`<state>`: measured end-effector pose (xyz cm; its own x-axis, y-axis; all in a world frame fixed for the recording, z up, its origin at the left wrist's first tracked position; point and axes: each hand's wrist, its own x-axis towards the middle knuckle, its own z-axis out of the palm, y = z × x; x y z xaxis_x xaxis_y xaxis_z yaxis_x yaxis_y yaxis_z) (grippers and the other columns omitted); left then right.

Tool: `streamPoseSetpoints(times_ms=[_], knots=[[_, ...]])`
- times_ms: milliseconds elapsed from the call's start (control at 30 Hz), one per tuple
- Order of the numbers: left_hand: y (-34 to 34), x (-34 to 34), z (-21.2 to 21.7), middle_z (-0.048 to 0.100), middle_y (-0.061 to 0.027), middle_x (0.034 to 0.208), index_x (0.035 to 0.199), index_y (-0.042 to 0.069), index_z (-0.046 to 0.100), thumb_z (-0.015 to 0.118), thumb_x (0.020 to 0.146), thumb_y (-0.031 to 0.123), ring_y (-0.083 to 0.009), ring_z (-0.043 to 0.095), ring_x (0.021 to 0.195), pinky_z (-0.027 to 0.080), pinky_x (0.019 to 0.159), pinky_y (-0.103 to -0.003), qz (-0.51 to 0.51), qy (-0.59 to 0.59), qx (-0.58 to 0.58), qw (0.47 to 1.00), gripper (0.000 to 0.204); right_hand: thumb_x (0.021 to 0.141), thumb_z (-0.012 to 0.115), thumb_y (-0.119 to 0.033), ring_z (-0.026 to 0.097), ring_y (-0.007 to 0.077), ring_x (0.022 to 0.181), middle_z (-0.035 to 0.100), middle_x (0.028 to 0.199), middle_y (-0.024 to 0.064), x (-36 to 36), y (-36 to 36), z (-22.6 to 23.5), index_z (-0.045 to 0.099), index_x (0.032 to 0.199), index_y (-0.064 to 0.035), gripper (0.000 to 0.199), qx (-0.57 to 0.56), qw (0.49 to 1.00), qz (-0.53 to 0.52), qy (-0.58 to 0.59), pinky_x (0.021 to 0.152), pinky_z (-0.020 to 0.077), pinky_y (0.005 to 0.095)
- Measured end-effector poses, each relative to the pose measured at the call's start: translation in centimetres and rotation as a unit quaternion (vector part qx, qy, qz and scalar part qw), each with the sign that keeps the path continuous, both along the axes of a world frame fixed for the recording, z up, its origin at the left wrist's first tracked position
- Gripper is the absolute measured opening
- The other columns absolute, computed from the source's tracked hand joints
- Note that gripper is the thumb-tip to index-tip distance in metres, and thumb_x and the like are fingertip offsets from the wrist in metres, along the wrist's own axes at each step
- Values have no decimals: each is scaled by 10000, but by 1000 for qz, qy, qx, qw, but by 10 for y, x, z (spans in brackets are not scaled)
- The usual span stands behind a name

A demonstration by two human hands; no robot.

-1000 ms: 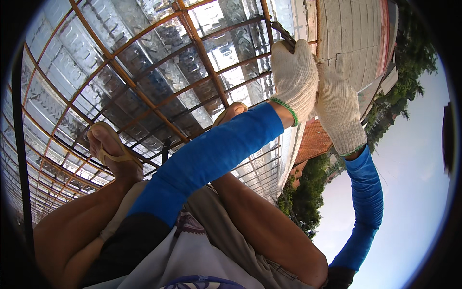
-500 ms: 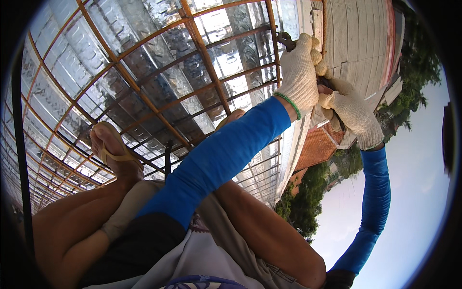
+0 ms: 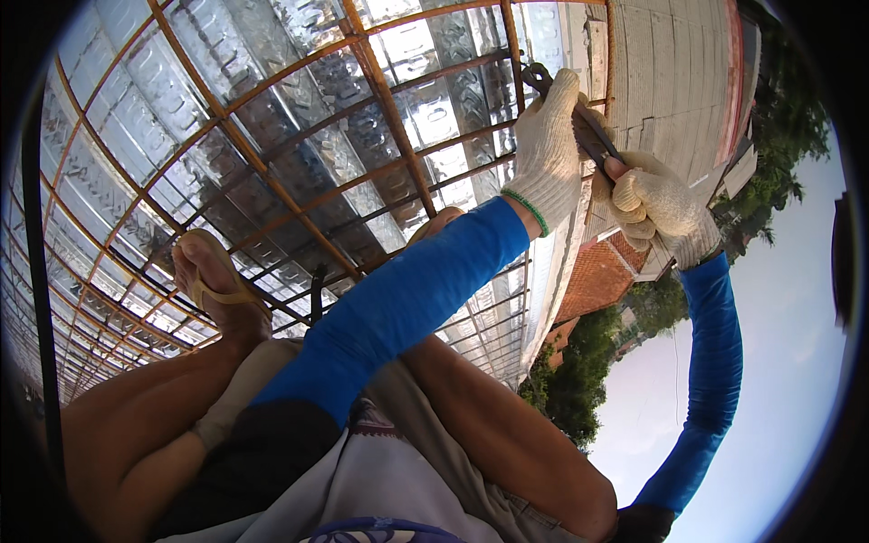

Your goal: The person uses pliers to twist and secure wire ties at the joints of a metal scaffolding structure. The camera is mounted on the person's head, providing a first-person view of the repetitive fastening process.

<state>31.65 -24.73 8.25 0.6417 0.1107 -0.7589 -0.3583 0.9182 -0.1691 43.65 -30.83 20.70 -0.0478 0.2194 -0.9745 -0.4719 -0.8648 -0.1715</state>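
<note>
Both my hands wear off-white knitted gloves. My left hand (image 3: 550, 149) is closed around a dark metal pair of pincers (image 3: 593, 134) close to their rounded jaws, beside the rusty rebar mesh (image 3: 405, 149). My right hand (image 3: 663, 206) grips the handle ends, its bare thumb tip pressed on them. The jaws stick out past my left fingers toward a mesh bar. Whether they touch that bar I cannot tell. Part of the pincers is hidden behind my left glove.
Shiny corrugated metal decking (image 3: 308, 109) lies under the mesh. My sandalled foot (image 3: 217, 281) stands on the bars. Beyond the decking edge are a grey boarded surface (image 3: 674, 81), a red-brown tiled roof (image 3: 593, 276), trees (image 3: 570, 380) and open sky.
My hands have drawn slightly apart, the left one shifting a little left. The pincers' handles now show between them, and the right fingers have curled more tightly around the handle ends.
</note>
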Motion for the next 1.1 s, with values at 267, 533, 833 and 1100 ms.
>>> streamPoseSetpoints(times_ms=[267, 533, 833, 1100], knots=[[12, 27, 0, 340, 41, 618, 941, 85, 571, 605, 1034, 317, -130, 326, 525, 358, 534, -362, 26, 37, -65, 997, 253, 910, 730, -124, 693, 221, 678, 692, 858, 96, -35, -19, -9, 650, 1146, 19, 288, 25, 768, 468, -437, 608, 572, 357], [16, 11, 7, 485, 13, 678, 955, 76, 608, 670, 1028, 424, -163, 488, 533, 484, 534, -353, 27, 15, -28, 999, 360, 971, 714, -208, 641, 196, 660, 622, 732, 75, -10, -1, 4, 631, 1055, 23, 259, -69, 960, 215, -169, 640, 566, 340], [19, 32, 14, 479, 3, 663, 892, 73, 578, 670, 1025, 341, -169, 509, 514, 488, 504, -328, 66, 139, -45, 987, 313, 863, 804, -262, 717, 270, 708, 710, 827, 133, -32, -39, -26, 658, 1182, 12, 445, 12, 576, 636, -513, 636, 582, 435], [12, 12, -3, 577, -25, 704, 970, 56, 628, 697, 1016, 400, -218, 641, 623, 586, 631, -406, 42, -2, -15, 999, 354, 930, 656, -144, 445, 50, 449, 542, 667, -31, 2, 8, -8, 635, 979, -16, 138, -106, 975, 187, -59, 392, 357, 234]])
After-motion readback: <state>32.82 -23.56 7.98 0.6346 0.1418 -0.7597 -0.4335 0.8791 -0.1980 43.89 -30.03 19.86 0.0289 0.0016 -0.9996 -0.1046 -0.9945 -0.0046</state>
